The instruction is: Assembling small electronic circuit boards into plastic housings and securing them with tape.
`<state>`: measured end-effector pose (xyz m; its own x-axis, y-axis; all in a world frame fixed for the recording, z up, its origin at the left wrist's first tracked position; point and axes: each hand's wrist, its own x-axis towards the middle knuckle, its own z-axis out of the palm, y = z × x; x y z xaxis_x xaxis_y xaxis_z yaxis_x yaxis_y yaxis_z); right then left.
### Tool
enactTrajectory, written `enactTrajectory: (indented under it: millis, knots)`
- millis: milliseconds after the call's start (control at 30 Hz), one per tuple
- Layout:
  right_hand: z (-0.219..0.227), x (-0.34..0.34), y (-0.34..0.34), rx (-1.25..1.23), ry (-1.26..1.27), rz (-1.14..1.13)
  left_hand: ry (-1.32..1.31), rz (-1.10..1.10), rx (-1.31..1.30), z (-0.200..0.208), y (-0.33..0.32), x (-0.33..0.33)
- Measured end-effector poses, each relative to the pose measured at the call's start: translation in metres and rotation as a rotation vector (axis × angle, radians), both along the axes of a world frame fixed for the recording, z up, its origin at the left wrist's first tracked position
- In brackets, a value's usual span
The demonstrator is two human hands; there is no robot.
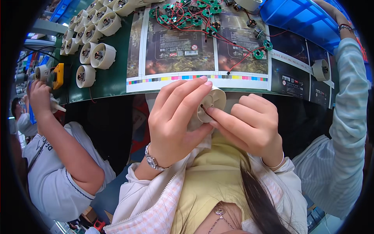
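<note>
The green surface runs across the far side, with a co-worker on the left and another on the right. Near its edge, the left hand grips a white plastic cup; the right hand's fingertips press a thin wire at its opening. Printed sheets bear small lettering and a barcode.
</note>
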<state>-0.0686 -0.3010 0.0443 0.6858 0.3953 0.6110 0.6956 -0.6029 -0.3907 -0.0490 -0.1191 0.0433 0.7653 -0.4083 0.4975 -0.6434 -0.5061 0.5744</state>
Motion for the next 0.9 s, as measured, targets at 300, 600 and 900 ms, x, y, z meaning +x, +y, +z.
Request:
enactTrajectory:
  millis: [300, 600, 900]
  knots:
    - [0.017, -0.009, -0.003, -0.186, -0.038, -0.041, 0.119, -0.084, -0.053, 0.002, -0.003, -0.001]
    - [0.014, -0.010, 0.002, -0.156, -0.049, -0.052, 0.179, -0.137, -0.095, -0.004, 0.000, -0.005]
    - [0.009, -0.011, 0.003, -0.129, 0.042, -0.064, 0.194, -0.064, -0.034, -0.001, -0.003, -0.012]
